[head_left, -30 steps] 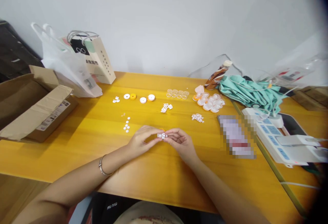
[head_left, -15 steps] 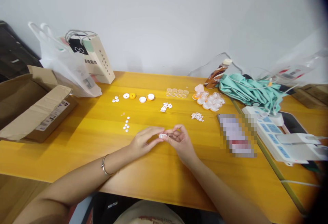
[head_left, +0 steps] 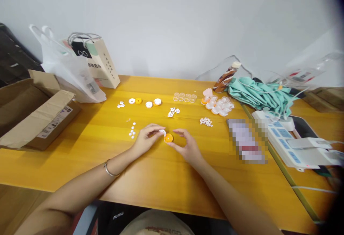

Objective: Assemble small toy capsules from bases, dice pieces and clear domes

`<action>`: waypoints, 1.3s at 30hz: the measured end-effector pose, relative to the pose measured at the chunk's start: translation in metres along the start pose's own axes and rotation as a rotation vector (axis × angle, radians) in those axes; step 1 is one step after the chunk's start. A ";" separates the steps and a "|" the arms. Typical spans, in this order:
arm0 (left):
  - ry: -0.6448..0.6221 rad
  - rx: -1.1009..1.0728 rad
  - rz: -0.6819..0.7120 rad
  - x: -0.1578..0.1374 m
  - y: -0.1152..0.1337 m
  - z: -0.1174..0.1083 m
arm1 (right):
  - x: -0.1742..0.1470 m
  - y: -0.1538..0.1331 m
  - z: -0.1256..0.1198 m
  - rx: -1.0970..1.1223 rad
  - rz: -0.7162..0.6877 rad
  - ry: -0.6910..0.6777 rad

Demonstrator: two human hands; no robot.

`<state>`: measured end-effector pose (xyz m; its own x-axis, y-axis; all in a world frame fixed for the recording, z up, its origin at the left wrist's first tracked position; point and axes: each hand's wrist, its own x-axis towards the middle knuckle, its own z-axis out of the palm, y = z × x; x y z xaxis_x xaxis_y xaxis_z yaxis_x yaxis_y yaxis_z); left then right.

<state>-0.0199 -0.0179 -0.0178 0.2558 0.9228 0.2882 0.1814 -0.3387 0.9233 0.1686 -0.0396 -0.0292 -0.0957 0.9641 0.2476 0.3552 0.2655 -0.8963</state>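
Right hand [head_left: 189, 149] and left hand [head_left: 145, 139] now parted, centre frame.
Right gapes, thumb at edge of orange round case [head_left: 168, 139], now uncovered; left pinches white lattice piece [head_left: 162, 132] beside it, earlier between both.

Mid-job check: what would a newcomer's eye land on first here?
Probably the orange round part mid-picture, between the left hand, which pinches a white openwork piece, and the right hand. Next, the crumpled teal fabric at back right and the open cardboard box at far left.
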 end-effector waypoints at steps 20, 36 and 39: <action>-0.170 0.170 0.274 0.004 0.001 0.007 | 0.002 0.007 0.006 -0.021 0.014 -0.128; -0.228 0.218 0.314 0.007 0.002 0.007 | 0.004 0.012 0.007 -0.187 -0.120 -0.083; -0.208 0.230 0.305 0.006 0.000 0.008 | 0.004 0.012 0.006 -0.269 -0.168 -0.093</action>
<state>-0.0105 -0.0138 -0.0178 0.5118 0.7253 0.4605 0.2689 -0.6443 0.7160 0.1673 -0.0327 -0.0413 -0.2535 0.9064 0.3380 0.5590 0.4224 -0.7135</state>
